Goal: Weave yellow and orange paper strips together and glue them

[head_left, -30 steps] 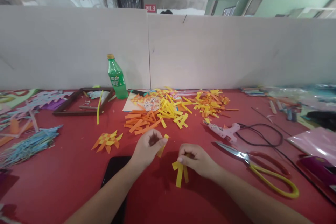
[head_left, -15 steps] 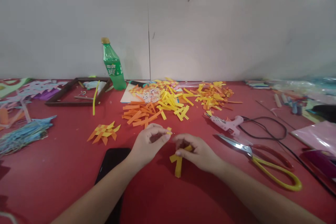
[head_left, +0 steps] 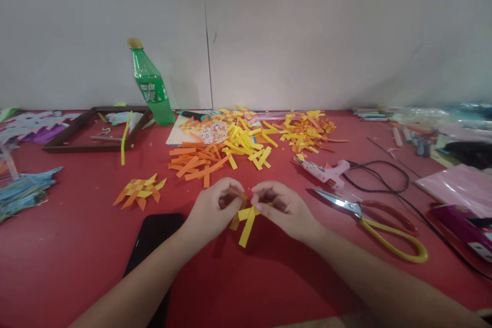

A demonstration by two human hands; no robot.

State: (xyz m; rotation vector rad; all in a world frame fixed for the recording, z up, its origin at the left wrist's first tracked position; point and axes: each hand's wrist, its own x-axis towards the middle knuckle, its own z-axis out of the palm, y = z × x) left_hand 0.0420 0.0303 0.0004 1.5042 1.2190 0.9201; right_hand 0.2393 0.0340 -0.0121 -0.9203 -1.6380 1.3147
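Both hands meet over the red table, close together in the middle of the head view. My right hand pinches folded yellow paper strips, whose loose ends hang down toward me. My left hand has thumb and fingers closed at the left side of the same strips, with a small orange-yellow paper piece partly hidden behind the thumb. How the two pieces join is hidden by the fingers. To the left lies a woven orange-and-yellow paper star. Beyond the hands are loose orange strips and yellow strips.
A black phone lies by my left forearm. Scissors and a pink glue gun with its cord are on the right. A green bottle stands behind, beside a brown frame. Blue strips lie far left.
My hands have come together, bringing the yellow strips in the right hand up against the piece in the left. The camera view has shifted slightly, moving the table things left and up.
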